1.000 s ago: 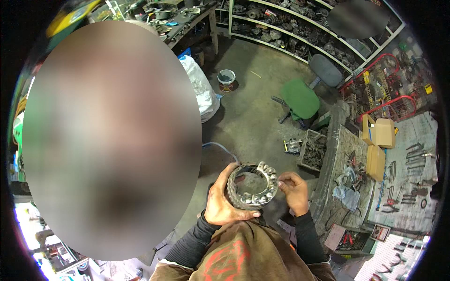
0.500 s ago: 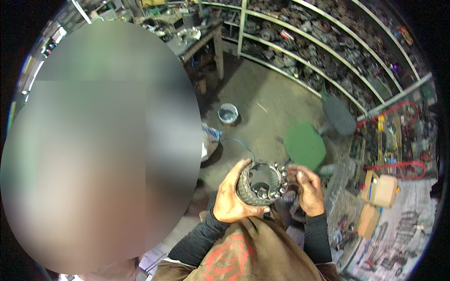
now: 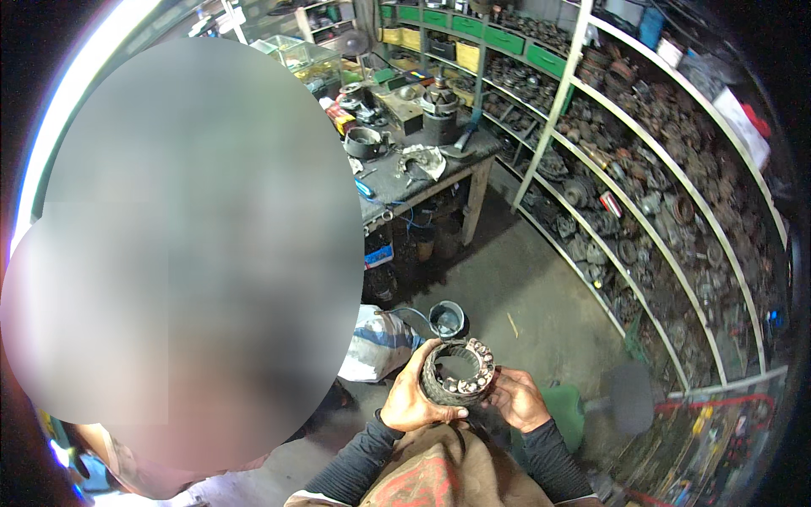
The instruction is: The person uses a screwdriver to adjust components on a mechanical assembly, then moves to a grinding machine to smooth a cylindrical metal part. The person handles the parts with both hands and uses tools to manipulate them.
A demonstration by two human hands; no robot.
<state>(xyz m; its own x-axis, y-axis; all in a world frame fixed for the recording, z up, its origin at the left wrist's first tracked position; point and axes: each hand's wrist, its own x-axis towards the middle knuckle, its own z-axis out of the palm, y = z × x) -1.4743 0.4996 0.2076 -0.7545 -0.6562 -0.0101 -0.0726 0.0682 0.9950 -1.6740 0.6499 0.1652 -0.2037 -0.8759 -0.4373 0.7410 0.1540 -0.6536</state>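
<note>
A thick metal ring [image 3: 488,365], which looks like a slotted motor stator, is held up in front of my body. Its outer wall is ribbed and dark, its inside is grooved, and pale and coppery ends show along the upper right rim. My left hand [image 3: 409,400] grips it from the left, thumb along the near side and fingers around the far side. At the right edge of the ring, the bent fingers of my right hand [image 3: 520,400] touch the rim; their tips are partly hidden.
Ahead stands a workbench [image 3: 390,188] with metal parts and a rag. A bucket [image 3: 448,318] and a white-and-blue sack [image 3: 372,348] are on the floor beyond my hands. A green stool [image 3: 564,414] is at right. Shelves [image 3: 650,211] full of parts line the right. A blur covers the left.
The view has swung up and left, bringing more of the workbench and shelves in. The ring stays in my left hand and now shows its pale-ended rim more fully. My right fingers remain beside it.
</note>
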